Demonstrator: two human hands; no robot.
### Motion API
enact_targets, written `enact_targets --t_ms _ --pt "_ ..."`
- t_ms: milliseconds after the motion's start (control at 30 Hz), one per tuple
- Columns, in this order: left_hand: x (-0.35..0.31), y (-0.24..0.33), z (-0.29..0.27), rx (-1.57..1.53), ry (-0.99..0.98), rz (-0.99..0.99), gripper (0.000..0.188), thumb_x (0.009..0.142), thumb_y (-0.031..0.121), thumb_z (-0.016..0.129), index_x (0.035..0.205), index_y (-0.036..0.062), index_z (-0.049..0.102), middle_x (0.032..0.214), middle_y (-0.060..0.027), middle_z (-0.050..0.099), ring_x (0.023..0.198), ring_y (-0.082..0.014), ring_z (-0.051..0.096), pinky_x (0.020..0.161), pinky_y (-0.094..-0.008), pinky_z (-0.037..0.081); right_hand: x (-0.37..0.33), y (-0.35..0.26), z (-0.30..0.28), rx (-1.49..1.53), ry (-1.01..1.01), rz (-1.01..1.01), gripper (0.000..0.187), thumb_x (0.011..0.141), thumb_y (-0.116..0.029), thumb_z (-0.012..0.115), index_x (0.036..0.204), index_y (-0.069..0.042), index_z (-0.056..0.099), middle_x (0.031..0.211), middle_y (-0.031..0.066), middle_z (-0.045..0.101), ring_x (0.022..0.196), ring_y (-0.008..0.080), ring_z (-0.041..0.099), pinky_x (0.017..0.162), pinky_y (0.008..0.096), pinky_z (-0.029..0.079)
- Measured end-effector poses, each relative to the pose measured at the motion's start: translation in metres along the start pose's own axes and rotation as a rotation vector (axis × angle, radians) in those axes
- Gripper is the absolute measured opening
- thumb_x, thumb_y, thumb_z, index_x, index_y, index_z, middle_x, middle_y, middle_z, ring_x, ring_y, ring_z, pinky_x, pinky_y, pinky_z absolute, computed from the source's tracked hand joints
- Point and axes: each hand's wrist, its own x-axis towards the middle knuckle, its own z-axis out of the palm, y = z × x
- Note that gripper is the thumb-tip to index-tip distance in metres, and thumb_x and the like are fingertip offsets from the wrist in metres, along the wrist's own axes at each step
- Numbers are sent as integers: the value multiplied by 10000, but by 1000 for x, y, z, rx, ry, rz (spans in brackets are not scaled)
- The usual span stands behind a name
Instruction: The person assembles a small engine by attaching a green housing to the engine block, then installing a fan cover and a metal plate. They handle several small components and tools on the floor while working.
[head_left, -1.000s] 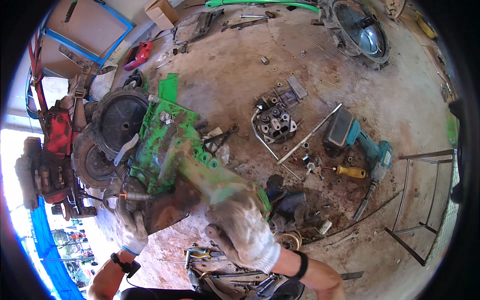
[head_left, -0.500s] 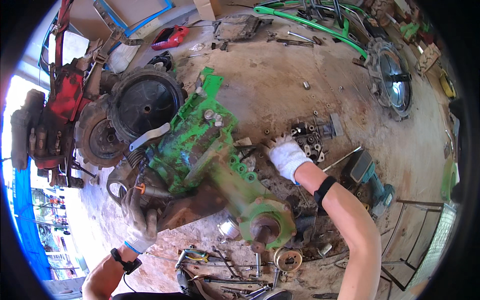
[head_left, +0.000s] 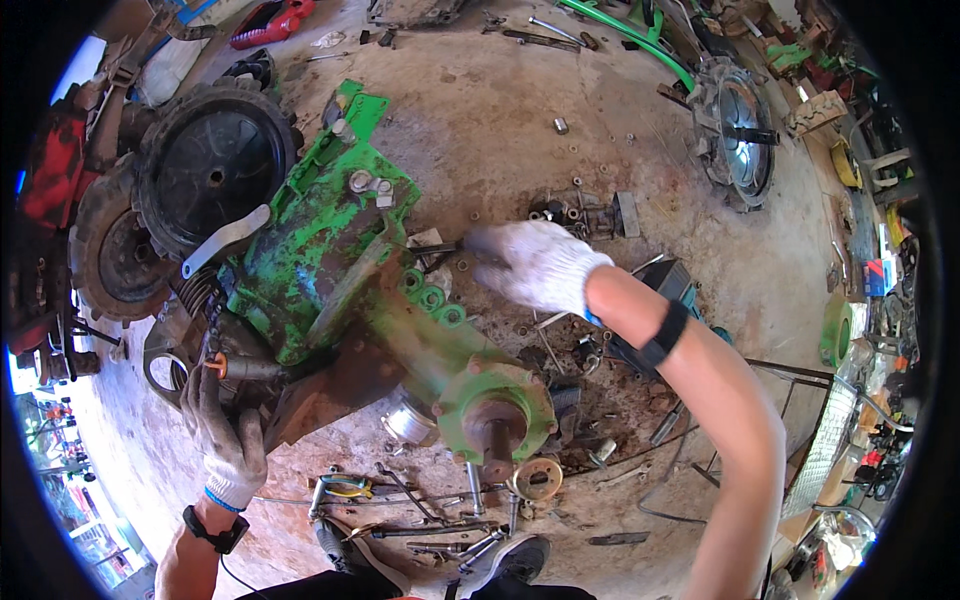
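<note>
A green, worn gearbox casing (head_left: 320, 240) with a round flange and shaft stands on the floor before me. My left hand (head_left: 232, 450), in a pale knitted glove, has its fingers stretched up against the casing's lower left side. Its fingertips are beside an orange-and-grey handle (head_left: 250, 368); whether they grip it is unclear. My right hand (head_left: 530, 262), gloved too, hovers right of the casing and is smeared by motion. Close to its fingers, a thin dark rod (head_left: 432, 248) sticks out by the casing. Greasy metal parts (head_left: 580, 215) lie just beyond that hand.
Large treaded wheels (head_left: 215, 175) stand at the left, another wheel (head_left: 740, 135) at the far right. Wrenches and a pair of yellow-handled pliers (head_left: 348, 487) lie near my feet. A teal power tool (head_left: 688, 290) is partly behind my right forearm. A wire-mesh frame (head_left: 822, 440) stands right.
My view has swung, so the scene sits further left and higher. My right hand has turned more level and is now blurred. The left hand stays at the casing's side.
</note>
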Motion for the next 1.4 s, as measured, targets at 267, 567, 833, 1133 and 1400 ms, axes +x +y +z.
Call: enact_targets --t_ms 267,567,833,1133,1400 --pt "2 3 -3 -57 -14 -49 711 1084 224 585 1706 -58 385 1656 -365 478 1499 -567 480 1280 -654 351 119 16 67 -564 -235 55 286 986 -183 747 1231 -90 863 1228 185 848 1195 377 814 964 498 659" --pt "8 7 -5 -66 56 1 789 954 153 684 1677 -38 431 1606 -318 533 1443 -548 513 1224 -661 387 119 26 66 -735 -169 -38 276 983 -174 726 1203 -87 868 1221 198 851 1147 379 827 969 494 662" --pt "8 9 -5 -49 77 -10 799 937 128 677 1675 -55 432 1618 -326 535 1463 -551 513 1257 -655 373 -12 17 -36 -566 -182 270 253 973 -224 721 1119 -43 820 1073 259 825 1016 448 816 902 545 657" --pt "4 -2 12 49 215 83 717 1059 208 669 1698 -32 448 1635 -302 558 1501 -507 531 1286 -615 379 -221 -25 -5 452 497 157 253 1090 -141 620 1297 -24 703 1119 150 736 1006 343 716 889 478 558" --pt "0 -7 26 12 304 34 693 1091 280 687 1719 88 466 1635 -246 574 1463 -472 562 1260 -590 421 -287 -190 -96 1478 612 -961 288 1160 -197 538 1297 32 645 970 55 658 777 130 633 684 318 576"
